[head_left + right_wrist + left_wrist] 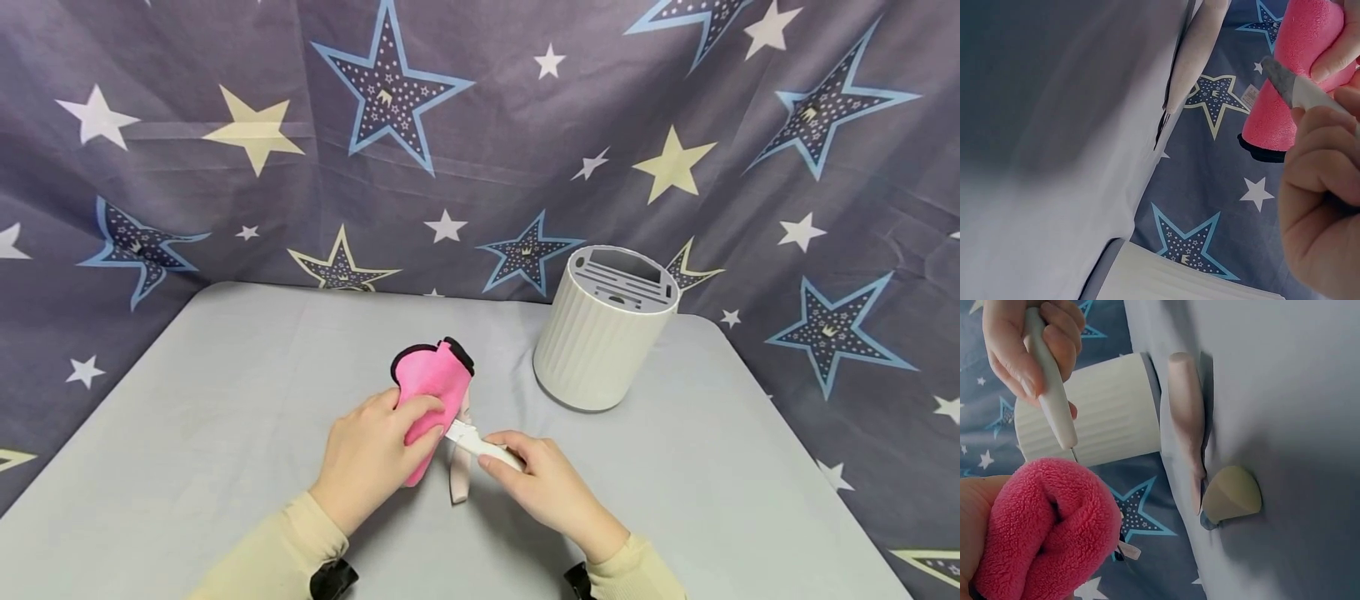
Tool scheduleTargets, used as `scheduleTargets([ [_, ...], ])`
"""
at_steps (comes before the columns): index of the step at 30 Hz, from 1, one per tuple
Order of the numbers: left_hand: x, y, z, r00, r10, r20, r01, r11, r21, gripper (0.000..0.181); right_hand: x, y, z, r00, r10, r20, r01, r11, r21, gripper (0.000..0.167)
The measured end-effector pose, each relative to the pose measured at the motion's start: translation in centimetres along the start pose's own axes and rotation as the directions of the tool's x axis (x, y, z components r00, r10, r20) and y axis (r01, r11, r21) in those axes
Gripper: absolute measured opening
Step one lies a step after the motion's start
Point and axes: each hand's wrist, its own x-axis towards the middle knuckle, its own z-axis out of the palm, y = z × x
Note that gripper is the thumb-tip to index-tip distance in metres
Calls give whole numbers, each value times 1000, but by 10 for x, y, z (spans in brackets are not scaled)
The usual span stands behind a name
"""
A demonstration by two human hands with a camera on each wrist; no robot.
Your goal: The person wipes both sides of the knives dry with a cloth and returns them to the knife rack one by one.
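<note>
My left hand (371, 454) grips a fleecy pink cloth (441, 377) with black trim, folded over and raised above the table. In the left wrist view the cloth bulges in a thick fold. My right hand (546, 483) holds a knife by its white handle (1047, 387), with the grey blade (1279, 81) against the side of the cloth; part of the blade is hidden in the head view. Below both hands, a utensil with a pale pinkish handle (1186, 400) lies on the table. Beside its narrow end is a beige rounded piece (1232, 492); whether they join, I cannot tell.
A white ribbed knife block (603, 350) with a grey slotted top stands at the back right of the grey-covered table (225, 400). Behind the table hangs a dark curtain (480, 183) printed with stars.
</note>
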Motion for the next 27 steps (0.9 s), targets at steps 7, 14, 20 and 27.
scheduleTargets([
  [7, -1, 4, 2, 1000, 15, -11, -15, 1000, -18, 22, 2, 1, 2, 1000, 6, 3, -6, 1000, 3, 27],
  [14, 1, 8, 1, 999, 30, -17, -31, 999, -12, 22, 2, 0, 1, 1000, 12, -5, -12, 1000, 11, 27],
  [20, 4, 6, 0, 1000, 17, 11, -17, 1000, 13, 23, -2, 0, -4, 1000, 3, -11, -2, 999, 36, 28],
  [27, 6, -4, 2, 999, -22, 30, 21, 999, 35, 24, -7, 3, -10, 1000, 5, -11, -4, 999, 42, 29],
])
